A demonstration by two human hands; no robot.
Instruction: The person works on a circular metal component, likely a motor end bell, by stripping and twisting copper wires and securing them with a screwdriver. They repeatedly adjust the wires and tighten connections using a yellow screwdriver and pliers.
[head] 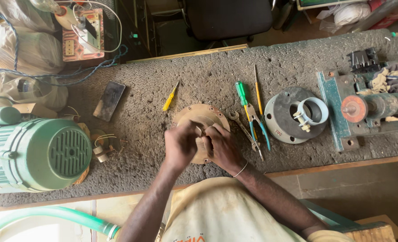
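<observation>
- A round tan metal cover plate (202,117) is lying flat on the rough grey workbench (163,85), near its front edge and about mid-length.
- The left hand (180,145) is resting on the plate's near left part, fingers curled tight; whether they are pinching some small part is not clear.
- The right hand (221,147) is pressing against the left one over the plate, fingers bent inward around a small piece that is mostly hidden.
- Just right of the plate, a small spanner (240,124), blue-handled pliers (257,127) and a green-handled screwdriver (241,94) are lying side by side.
- A yellow screwdriver (170,97) is lying up-left of the plate, with a dark phone (109,100) further left.
- A grey round flange (281,121) carrying a pale blue ring (314,110) is sitting to the right.
- A green electric motor (37,152) is standing at the bench's left end.
</observation>
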